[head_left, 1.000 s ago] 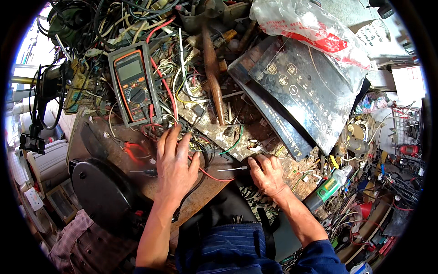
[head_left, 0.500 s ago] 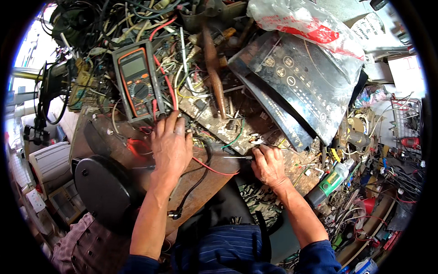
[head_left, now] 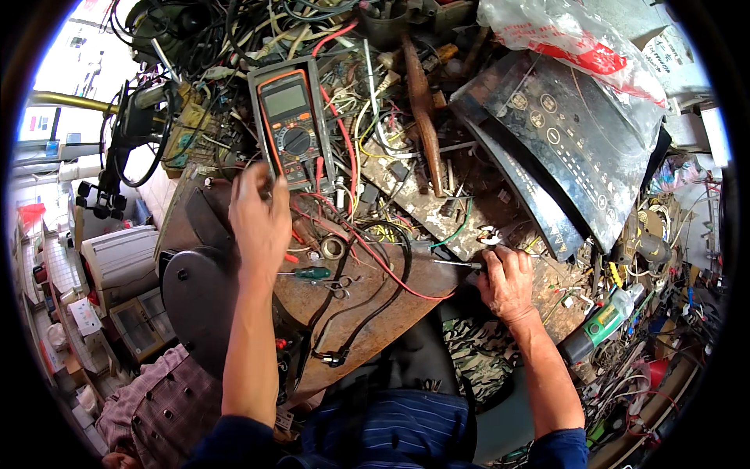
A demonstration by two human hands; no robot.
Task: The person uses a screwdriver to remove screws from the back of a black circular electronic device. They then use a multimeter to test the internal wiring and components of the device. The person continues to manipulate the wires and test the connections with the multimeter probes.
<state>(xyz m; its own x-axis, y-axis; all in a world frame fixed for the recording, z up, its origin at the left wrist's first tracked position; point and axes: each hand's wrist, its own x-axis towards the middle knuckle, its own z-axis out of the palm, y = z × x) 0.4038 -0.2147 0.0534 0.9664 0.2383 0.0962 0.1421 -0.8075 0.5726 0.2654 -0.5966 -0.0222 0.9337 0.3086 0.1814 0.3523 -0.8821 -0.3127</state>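
Observation:
My left hand [head_left: 260, 227] is raised over the left part of the bench, just below and left of a grey-and-orange multimeter [head_left: 293, 125]. Motion smears its fingertips, but the thumb stands apart from the fingers and nothing shows between them. Resting at the bench's front edge, my right hand [head_left: 508, 285] is closed around a screwdriver whose thin metal shaft [head_left: 457, 263] points left; the palm hides its handle. Between the hands lie a red wire [head_left: 391, 273], a black cable with a plug [head_left: 334, 358], a green-handled screwdriver [head_left: 312, 273], small scissors [head_left: 340, 287] and a tape roll [head_left: 333, 248].
A hammer with a wooden handle [head_left: 422, 109] lies among tangled wires beyond. Dark glass control panels [head_left: 562, 133] lean at the right under a plastic bag [head_left: 578, 47]. A round black plate [head_left: 199, 309] stands at left; a green-and-black tool [head_left: 601, 324] lies far right.
The view has swung left, so the scene sits further right. My left hand has come away from the multimeter's lower end, uncovering the tape roll and scissors. My right hand keeps its hold.

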